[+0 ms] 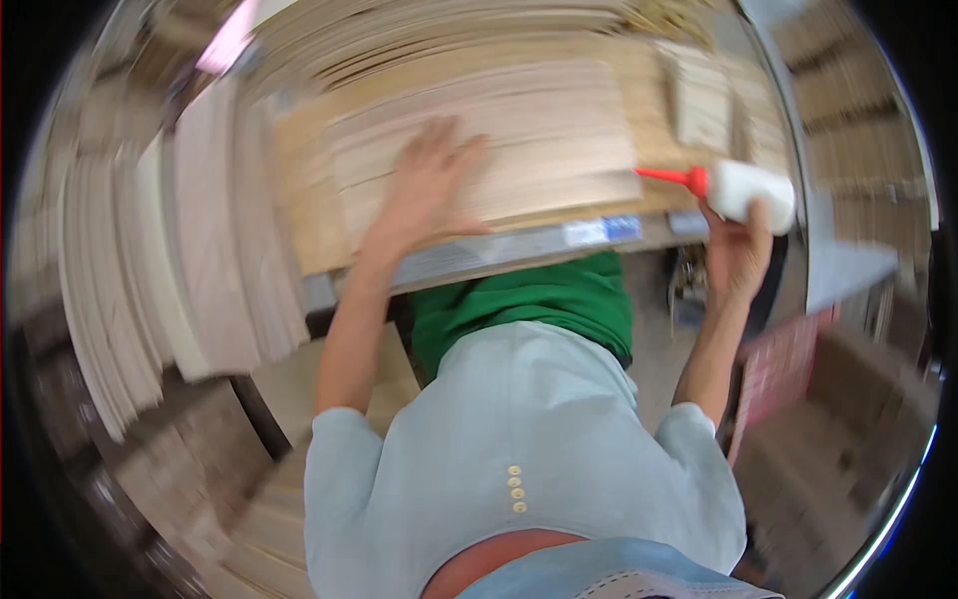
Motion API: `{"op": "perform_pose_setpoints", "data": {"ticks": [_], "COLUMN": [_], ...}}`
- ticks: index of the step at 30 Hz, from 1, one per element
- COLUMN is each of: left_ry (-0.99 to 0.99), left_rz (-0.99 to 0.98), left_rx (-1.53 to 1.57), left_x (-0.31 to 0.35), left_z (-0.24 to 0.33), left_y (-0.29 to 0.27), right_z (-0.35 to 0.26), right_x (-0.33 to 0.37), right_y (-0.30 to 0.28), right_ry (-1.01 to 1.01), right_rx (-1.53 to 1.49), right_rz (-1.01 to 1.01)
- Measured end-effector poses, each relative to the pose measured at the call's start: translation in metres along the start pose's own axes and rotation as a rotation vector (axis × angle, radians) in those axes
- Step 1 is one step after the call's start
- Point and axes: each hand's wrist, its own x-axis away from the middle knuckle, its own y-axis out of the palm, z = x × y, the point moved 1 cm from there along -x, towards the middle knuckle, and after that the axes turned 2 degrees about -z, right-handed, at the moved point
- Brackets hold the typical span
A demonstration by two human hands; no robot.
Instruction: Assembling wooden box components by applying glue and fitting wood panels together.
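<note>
Here's the left hand, fingers spread, gripping nothing, palm down on the pale wooden panel, probably to steady it. Over to the right hand, wrapped around a white squeeze bottle held on its side, so the red nozzle points left at the panel's right edge. That grip likely keeps the tip aimed and the wrist clear of the wood; whether tip and wood touch, I can't tell through the blur.

The panel lies flat on the desk, close behind its grey front edge, within easy reach of both hands. Outward now: a board stack crowds the left side, layered sheets close off the back, and wood blocks stand at the far right corner. The freest room looks to be beyond the panel's right edge, around the bottle.
</note>
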Motion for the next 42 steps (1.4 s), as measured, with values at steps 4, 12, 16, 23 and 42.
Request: {"op": "perform_pose_setpoints", "data": {"ticks": [4,12,16,23,42], "left_ry": [-0.073,-0.128,-0.057,-0.054,-0.121], "left_rz": [0.092,0.169,0.395,0.397,0.273], "left_rx": [0.064,0.313,0.223,0.246,0.166], "left_x": [0.002,0.018,0.020,0.023,0.016], "left_z": [0.000,-0.001,-0.002,-0.003,-0.002], "left_y": [0.005,0.009,0.016,0.019,0.014], "right_z": [0.034,0.153,0.191,0.204,0.214], "right_x": [-0.028,-0.042,-0.029,-0.007,-0.051], "right_y": [0.077,0.266,0.313,0.339,0.343], "right_ry": [0.091,0.431,0.480,0.557,0.356], "right_rx": [0.030,0.166,0.393,0.669,0.717], "right_rz": [-0.240,-0.926,-1.096,-1.278,-1.281]}}
